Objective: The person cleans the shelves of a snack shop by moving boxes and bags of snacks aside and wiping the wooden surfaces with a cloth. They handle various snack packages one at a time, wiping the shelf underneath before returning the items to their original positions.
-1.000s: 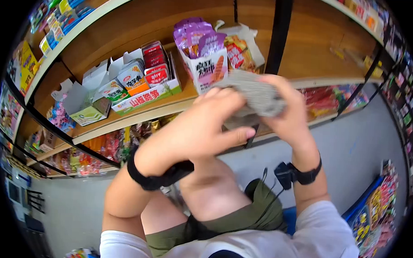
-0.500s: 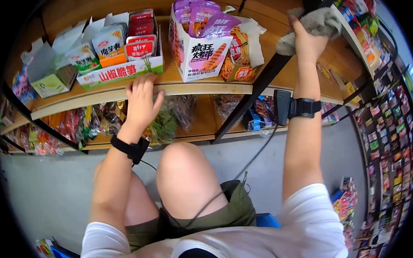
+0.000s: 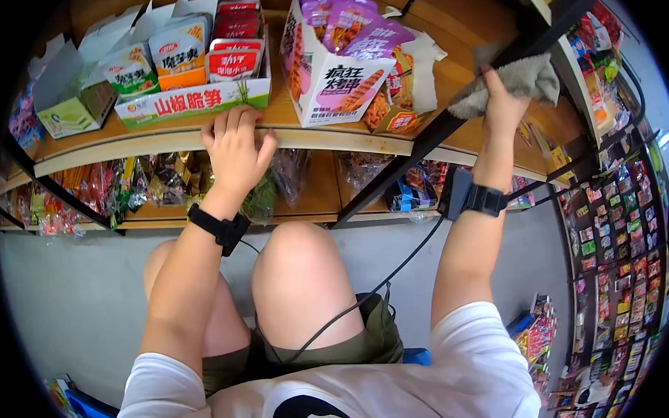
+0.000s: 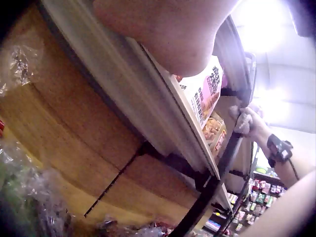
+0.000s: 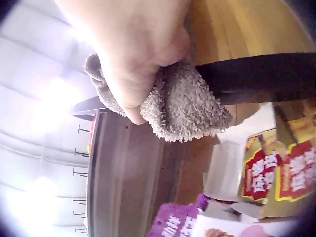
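Observation:
My right hand [image 3: 506, 104] grips a grey fluffy cloth [image 3: 534, 80] around the black shelf post [image 3: 433, 135]. In the right wrist view the thumb lies over the cloth [image 5: 185, 106], which bunches against the post [image 5: 261, 76]. My left hand [image 3: 235, 150] rests on the pale front edge [image 3: 337, 140] of the shelf, fingers slightly bent over it. Just behind those fingers stands a box of snack packets with green and red print [image 3: 198, 101]. Part of the left hand [image 4: 168, 34] fills the top of the left wrist view; its fingertips are hidden there.
Right of the left hand stands a white and pink box [image 3: 339, 87] of purple packets, beside an open carton [image 3: 401, 101] of snacks. An opened green and white box [image 3: 76, 115] is at the left. Bagged goods [image 3: 84, 193] fill the shelf below. A cable [image 3: 361, 302] hangs across the lap.
The hands were together on the cloth; they parted. The right hand carried the cloth up to the post at the right, while the left went to the shelf edge. The view shifted slightly since.

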`<state>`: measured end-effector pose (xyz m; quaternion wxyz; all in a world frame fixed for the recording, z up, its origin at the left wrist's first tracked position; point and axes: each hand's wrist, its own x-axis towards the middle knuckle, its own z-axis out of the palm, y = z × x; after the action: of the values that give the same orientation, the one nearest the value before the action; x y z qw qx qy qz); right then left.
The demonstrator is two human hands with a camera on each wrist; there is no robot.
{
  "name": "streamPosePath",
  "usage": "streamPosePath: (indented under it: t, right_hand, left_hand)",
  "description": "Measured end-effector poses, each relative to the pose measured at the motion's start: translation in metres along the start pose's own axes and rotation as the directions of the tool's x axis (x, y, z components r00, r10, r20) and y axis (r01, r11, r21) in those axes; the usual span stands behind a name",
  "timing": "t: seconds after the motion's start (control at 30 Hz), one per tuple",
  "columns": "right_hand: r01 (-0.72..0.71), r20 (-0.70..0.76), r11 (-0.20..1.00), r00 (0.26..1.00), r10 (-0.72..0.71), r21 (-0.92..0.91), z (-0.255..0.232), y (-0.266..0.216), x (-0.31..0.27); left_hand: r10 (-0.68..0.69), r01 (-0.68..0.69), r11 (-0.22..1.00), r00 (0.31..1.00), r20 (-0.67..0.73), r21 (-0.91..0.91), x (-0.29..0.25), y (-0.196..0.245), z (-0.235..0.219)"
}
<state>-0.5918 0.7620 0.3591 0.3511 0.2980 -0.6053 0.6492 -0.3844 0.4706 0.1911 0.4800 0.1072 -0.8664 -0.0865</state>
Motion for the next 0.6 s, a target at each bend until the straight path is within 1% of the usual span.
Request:
streamPosePath:
  t: [0.03, 0.1, 0.17, 0.23, 0.3, 0.33, 0.37, 0.43, 0.5, 0.53, 0.6]
  right_hand:
    - [-0.013, 0.109, 1.000, 0.994, 0.015, -0.016, -0.008, 0.011, -0.010]
    - [-0.025, 0.051, 0.999, 0.998, 0.026, -0.031, -0.006, 0.025, -0.045]
    - [-0.017, -0.026, 0.997, 1.000, 0.015, -0.081, -0.009, 0.057, -0.080]
    - [-0.123, -0.069, 0.982, 0.991, 0.114, -0.145, -0.004, 0.056, -0.116]
    - [-0.167, -0.066, 0.971, 0.985, 0.158, -0.172, -0.004, 0.064, -0.138]
    - [-0.097, -0.159, 0.983, 0.985, 0.072, -0.158, 0.001, 0.068, -0.145]
    - [-0.126, -0.150, 0.977, 0.984, 0.100, -0.174, 0.001, 0.070, -0.145]
    - [-0.183, -0.128, 0.962, 0.979, 0.160, -0.203, -0.002, 0.069, -0.145]
    - [-0.217, -0.091, 0.955, 0.975, 0.202, -0.203, -0.001, 0.057, -0.146]
    - [-0.222, -0.077, 0.951, 0.975, 0.210, -0.213, -0.001, 0.052, -0.146]
    - [-0.237, -0.070, 0.950, 0.971, 0.227, -0.201, -0.002, 0.049, -0.147]
  left_hand:
    - [0.001, -0.001, 1.000, 1.000, -0.002, -0.003, -0.001, -0.001, 0.000]
    - [0.005, -0.005, 1.000, 1.000, -0.012, -0.008, -0.001, -0.002, 0.001]
    - [0.004, -0.004, 1.000, 1.000, 0.001, -0.012, -0.002, -0.003, 0.000]
    - [0.008, -0.008, 1.000, 1.000, 0.023, -0.005, -0.001, -0.003, -0.001]
    - [0.119, -0.117, 0.992, 0.992, 0.052, -0.051, -0.003, -0.004, -0.002]
    - [0.179, -0.174, 0.982, 0.982, 0.064, -0.073, -0.002, -0.002, -0.005]
    - [0.277, -0.252, 0.955, 0.946, 0.169, -0.155, -0.001, 0.004, -0.008]
    - [0.501, -0.460, 0.861, 0.840, 0.210, -0.217, 0.000, 0.022, -0.006]
    - [0.579, -0.532, 0.815, 0.773, 0.259, -0.231, 0.001, 0.042, -0.008]
    - [0.555, -0.513, 0.832, 0.773, 0.307, -0.211, 0.001, 0.046, -0.006]
    - [0.493, -0.474, 0.870, 0.816, 0.301, -0.137, -0.003, 0.040, 0.003]
